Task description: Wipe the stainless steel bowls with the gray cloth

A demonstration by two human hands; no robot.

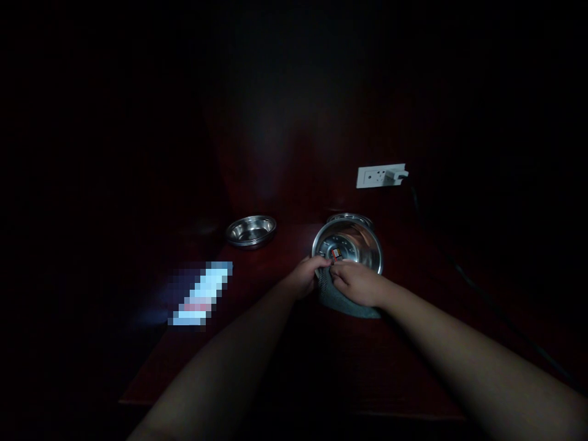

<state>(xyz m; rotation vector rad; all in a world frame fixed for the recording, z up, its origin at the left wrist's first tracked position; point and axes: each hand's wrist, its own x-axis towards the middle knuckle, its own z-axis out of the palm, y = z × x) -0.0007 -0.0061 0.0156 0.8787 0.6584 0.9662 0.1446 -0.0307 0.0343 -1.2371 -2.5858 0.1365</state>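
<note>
A shiny steel pot (374, 245) is tipped with its mouth towards me, and a small red and black label shows inside. Against its near rim, my left hand (304, 277) is closed, pinching the edge of a grey-green cloth (346, 306). My right hand (361, 283) is also closed on the cloth, knuckles up, in front of the pot's mouth. The cloth drapes below both hands, with a mesh-like patch near the left one. Its part between the fingers is hidden.
The dark red table (294, 367) carries stacked steel dishes (251, 231) at back left and another steel dish (350, 217) behind the pot. A blurred, lit rectangle (202, 297) glows at left. A wall socket (374, 176) has a plug; its cable (468, 278) runs right. Surroundings are very dark.
</note>
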